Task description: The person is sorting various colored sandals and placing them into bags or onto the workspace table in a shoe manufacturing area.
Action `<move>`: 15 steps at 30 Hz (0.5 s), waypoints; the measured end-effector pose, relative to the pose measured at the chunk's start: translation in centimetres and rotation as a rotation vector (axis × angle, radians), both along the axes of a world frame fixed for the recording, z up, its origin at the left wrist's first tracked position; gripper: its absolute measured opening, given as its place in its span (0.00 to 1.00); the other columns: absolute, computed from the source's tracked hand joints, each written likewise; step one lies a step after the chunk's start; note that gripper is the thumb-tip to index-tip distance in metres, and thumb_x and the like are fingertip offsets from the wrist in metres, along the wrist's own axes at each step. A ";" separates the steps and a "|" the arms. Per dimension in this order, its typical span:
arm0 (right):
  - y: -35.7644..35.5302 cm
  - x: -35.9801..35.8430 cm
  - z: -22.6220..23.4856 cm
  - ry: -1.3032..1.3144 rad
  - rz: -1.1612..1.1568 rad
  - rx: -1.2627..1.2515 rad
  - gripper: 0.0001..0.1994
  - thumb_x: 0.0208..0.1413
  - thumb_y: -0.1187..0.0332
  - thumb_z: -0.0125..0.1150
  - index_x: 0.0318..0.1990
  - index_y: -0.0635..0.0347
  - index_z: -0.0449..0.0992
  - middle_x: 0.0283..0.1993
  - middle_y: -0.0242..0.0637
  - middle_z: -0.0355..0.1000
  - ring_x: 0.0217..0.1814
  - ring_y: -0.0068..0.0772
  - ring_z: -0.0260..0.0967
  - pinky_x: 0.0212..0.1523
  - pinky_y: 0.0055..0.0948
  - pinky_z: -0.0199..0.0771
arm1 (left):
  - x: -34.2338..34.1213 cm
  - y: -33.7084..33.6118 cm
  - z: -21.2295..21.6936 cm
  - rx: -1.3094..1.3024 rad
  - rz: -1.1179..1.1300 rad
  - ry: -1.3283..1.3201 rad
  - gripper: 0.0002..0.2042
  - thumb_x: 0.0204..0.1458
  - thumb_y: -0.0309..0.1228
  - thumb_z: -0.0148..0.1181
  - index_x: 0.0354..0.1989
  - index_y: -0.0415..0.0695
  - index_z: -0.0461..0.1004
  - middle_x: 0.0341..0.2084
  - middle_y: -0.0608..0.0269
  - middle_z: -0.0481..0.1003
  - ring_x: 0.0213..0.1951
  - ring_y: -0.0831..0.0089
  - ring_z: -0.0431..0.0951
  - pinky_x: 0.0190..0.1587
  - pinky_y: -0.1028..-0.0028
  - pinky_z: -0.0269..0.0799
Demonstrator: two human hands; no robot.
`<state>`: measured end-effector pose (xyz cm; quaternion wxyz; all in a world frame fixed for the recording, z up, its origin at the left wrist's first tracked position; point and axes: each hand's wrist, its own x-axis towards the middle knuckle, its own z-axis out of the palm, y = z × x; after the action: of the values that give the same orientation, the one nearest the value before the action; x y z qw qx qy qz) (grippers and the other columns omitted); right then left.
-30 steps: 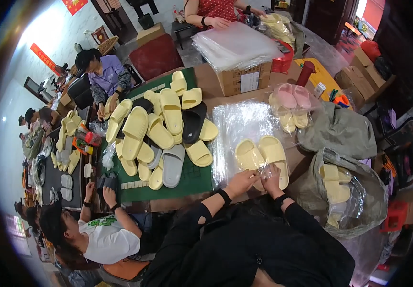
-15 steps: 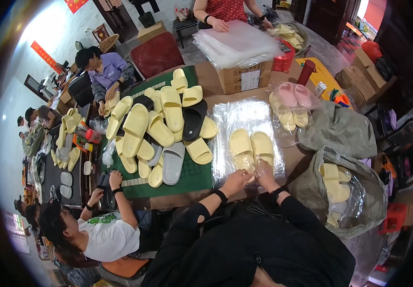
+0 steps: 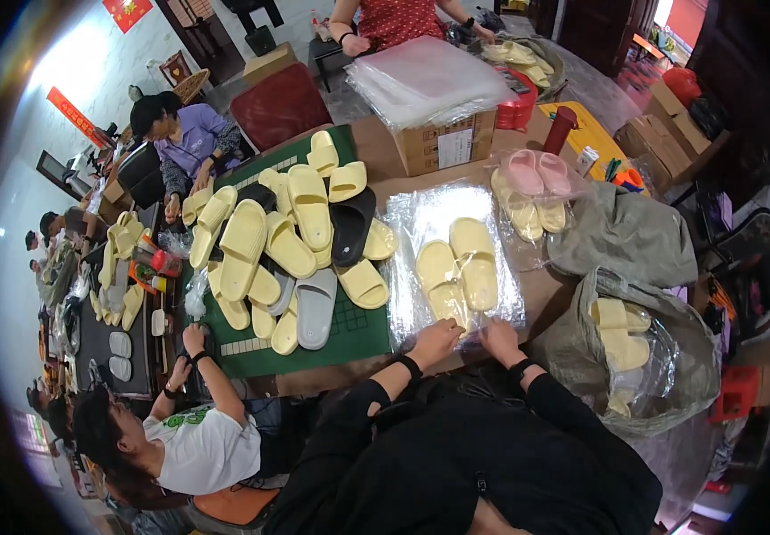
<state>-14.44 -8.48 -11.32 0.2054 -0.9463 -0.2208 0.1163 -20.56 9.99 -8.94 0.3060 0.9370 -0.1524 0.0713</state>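
Observation:
A pair of yellow slide slippers [image 3: 477, 276] lies side by side, toes away from me, on a stack of clear plastic bags [image 3: 411, 214]. Shiny film shows over their heel ends, so they seem to be inside the top plastic bag [image 3: 472, 318]. At the bag's near edge, just below the left slipper's heel, my left hand [image 3: 438, 341] is closed on the film. My right hand [image 3: 499, 340] has its fingers closed at the same edge, to the right. Its fingertips are partly hidden.
A heap of yellow, black and grey slippers [image 3: 291, 241] covers the green mat on the left. Bagged pink slippers [image 3: 538, 174] lie at the right, near an open sack [image 3: 572, 352] with packed slippers. Beyond stands a carton [image 3: 443, 147] under plastic sheets. A co-worker [image 3: 202, 441] sits at my left.
The slippers have slid away from me, and the left one now sits tilted. My right hand has drawn back from the right slipper's heel to the bag's edge. The view has shifted slightly.

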 end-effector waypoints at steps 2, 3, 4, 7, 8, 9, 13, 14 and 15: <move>0.3 0.3 -1.2 -0.017 -0.013 -0.029 0.18 0.43 0.62 0.54 0.42 0.60 0.70 0.35 0.47 0.67 0.40 0.49 0.66 0.38 0.41 0.68 | 0.1 -0.1 0.3 -0.010 -0.001 0.003 0.07 0.43 0.27 0.51 0.32 0.46 0.71 0.24 0.61 0.67 0.30 0.63 0.71 0.29 0.67 0.68; 0.4 0.4 -1.7 -0.018 -0.010 -0.029 0.18 0.43 0.62 0.54 0.42 0.60 0.70 0.35 0.47 0.67 0.40 0.49 0.66 0.38 0.41 0.68 | 0.1 -0.1 0.4 -0.020 -0.004 0.006 0.07 0.44 0.27 0.51 0.33 0.46 0.71 0.24 0.60 0.67 0.29 0.62 0.70 0.29 0.67 0.68; 0.5 0.5 -1.9 0.006 -0.007 -0.076 0.18 0.43 0.61 0.54 0.41 0.60 0.70 0.34 0.48 0.68 0.38 0.50 0.66 0.38 0.41 0.68 | 0.1 -0.1 0.4 -0.020 0.003 0.005 0.07 0.44 0.27 0.51 0.33 0.46 0.71 0.24 0.60 0.67 0.29 0.62 0.70 0.29 0.67 0.68; 1.0 0.6 -0.8 0.089 0.008 -0.127 0.17 0.43 0.61 0.53 0.41 0.61 0.71 0.32 0.49 0.69 0.35 0.51 0.68 0.36 0.41 0.69 | -0.1 0.0 0.4 -0.003 0.014 0.019 0.07 0.45 0.27 0.51 0.33 0.46 0.71 0.24 0.60 0.67 0.29 0.62 0.70 0.29 0.67 0.68; 1.2 0.5 0.1 0.149 0.013 -0.131 0.18 0.44 0.61 0.53 0.41 0.61 0.71 0.31 0.49 0.70 0.34 0.51 0.68 0.36 0.41 0.69 | -0.2 0.1 0.4 -0.006 0.015 0.014 0.07 0.45 0.27 0.51 0.33 0.46 0.71 0.24 0.60 0.67 0.30 0.62 0.71 0.29 0.67 0.68; 1.1 1.1 -1.9 0.195 0.130 -0.199 0.15 0.45 0.60 0.52 0.38 0.60 0.73 0.30 0.51 0.70 0.33 0.52 0.69 0.35 0.42 0.69 | -0.3 0.1 0.3 -0.010 0.016 0.009 0.07 0.45 0.27 0.51 0.33 0.46 0.71 0.24 0.60 0.67 0.30 0.62 0.71 0.29 0.68 0.68; 1.3 0.8 -1.9 0.411 0.353 -0.013 0.14 0.48 0.58 0.51 0.33 0.59 0.74 0.31 0.52 0.71 0.35 0.51 0.69 0.36 0.42 0.69 | -0.3 0.2 0.1 -0.027 0.013 -0.012 0.07 0.44 0.27 0.51 0.33 0.46 0.71 0.25 0.60 0.68 0.30 0.62 0.71 0.29 0.68 0.68; 1.3 0.7 -2.8 0.373 0.401 0.040 0.15 0.48 0.57 0.51 0.34 0.59 0.74 0.31 0.52 0.71 0.36 0.51 0.69 0.37 0.42 0.68 | -0.3 0.2 0.1 -0.022 0.011 0.008 0.07 0.44 0.26 0.51 0.32 0.46 0.71 0.25 0.60 0.68 0.30 0.62 0.71 0.30 0.68 0.68; 1.3 0.7 -3.5 0.335 0.449 0.094 0.15 0.49 0.56 0.50 0.34 0.58 0.74 0.32 0.52 0.71 0.37 0.51 0.69 0.38 0.41 0.68 | -0.2 0.1 0.2 -0.017 0.010 0.028 0.07 0.44 0.26 0.51 0.32 0.46 0.71 0.25 0.60 0.68 0.30 0.62 0.71 0.30 0.68 0.68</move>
<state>-13.78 -7.23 -14.85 0.2517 -0.8309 -0.3929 0.3032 -20.77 10.10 -8.78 0.3156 0.9361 -0.1430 0.0608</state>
